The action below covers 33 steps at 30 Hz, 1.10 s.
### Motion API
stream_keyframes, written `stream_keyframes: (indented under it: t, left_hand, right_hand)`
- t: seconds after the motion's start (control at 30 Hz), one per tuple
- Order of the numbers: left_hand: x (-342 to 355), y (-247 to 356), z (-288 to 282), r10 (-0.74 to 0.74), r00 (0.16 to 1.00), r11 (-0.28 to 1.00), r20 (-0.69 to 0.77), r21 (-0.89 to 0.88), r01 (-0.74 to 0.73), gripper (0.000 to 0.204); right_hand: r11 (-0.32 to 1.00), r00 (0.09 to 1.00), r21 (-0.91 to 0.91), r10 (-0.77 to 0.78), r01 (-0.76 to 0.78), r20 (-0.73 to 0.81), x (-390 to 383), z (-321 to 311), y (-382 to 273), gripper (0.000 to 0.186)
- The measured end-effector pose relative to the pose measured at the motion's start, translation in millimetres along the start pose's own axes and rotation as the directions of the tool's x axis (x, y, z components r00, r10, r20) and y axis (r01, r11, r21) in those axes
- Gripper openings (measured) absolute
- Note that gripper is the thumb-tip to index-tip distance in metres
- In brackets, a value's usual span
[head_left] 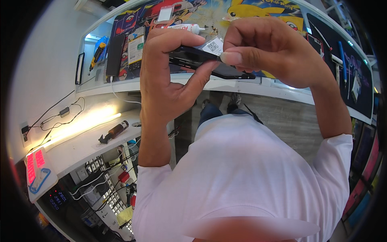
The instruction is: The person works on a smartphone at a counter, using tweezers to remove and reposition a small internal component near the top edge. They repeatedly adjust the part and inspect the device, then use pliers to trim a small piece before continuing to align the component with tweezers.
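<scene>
My left hand point(171, 80) grips a black phone point(188, 61) tilted over the desk, with the index finger curled over the top edge and the thumb on the side near me. My right hand point(270, 56) is closed at the phone's right part, its thumb tip pressed on the edge and the other fingers curled. Whether it also pinches something small is hidden. Just behind the phone are a white tube point(185, 28) and a small white card with a square code point(211, 46).
The illustrated mat point(262, 10) carries a dark slab point(117, 56) with a white cable. A yellow tool point(96, 56) lies left, pens point(343, 64) on a dark mat right. A lower shelf point(80, 149) holds a brown bottle point(117, 131). My legs show below the desk edge.
</scene>
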<state>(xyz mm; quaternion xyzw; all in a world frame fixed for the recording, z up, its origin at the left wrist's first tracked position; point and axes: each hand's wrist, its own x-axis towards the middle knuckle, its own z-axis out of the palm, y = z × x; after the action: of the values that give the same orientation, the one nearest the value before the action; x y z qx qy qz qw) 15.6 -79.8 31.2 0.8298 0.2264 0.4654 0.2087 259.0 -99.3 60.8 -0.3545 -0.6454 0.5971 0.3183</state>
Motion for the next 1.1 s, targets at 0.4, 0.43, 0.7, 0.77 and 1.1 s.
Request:
stream_keyframes:
  t: [0.4,0.43,0.7,0.77,1.1]
  left_hand:
    - [25,-32,-14,-0.066,0.998,0.958,-0.006,-0.279,0.061,0.045]
    - [26,-33,-15,-0.092,0.996,0.945,0.007,-0.315,0.089,0.045]
    - [29,-46,-22,-0.099,0.995,0.941,0.027,-0.322,0.102,0.044]
    - [30,-45,-26,-0.130,0.990,0.933,0.048,-0.331,0.139,0.044]
    - [34,-47,-29,-0.007,0.998,0.983,0.056,-0.181,0.017,0.051]
  right_hand:
    - [0.997,0.989,-0.080,-0.010,-0.001,-0.144,18,-3,-12,0.027]
    - [0.996,0.987,-0.086,-0.009,-0.004,-0.158,19,-2,-13,0.027]
    - [0.995,0.989,-0.102,-0.014,-0.002,-0.149,31,2,-18,0.027]
    - [0.984,0.996,-0.179,-0.017,0.001,-0.091,32,-2,-23,0.038]
    - [0.951,0.961,-0.192,0.208,-0.243,-0.184,45,6,-67,0.027]
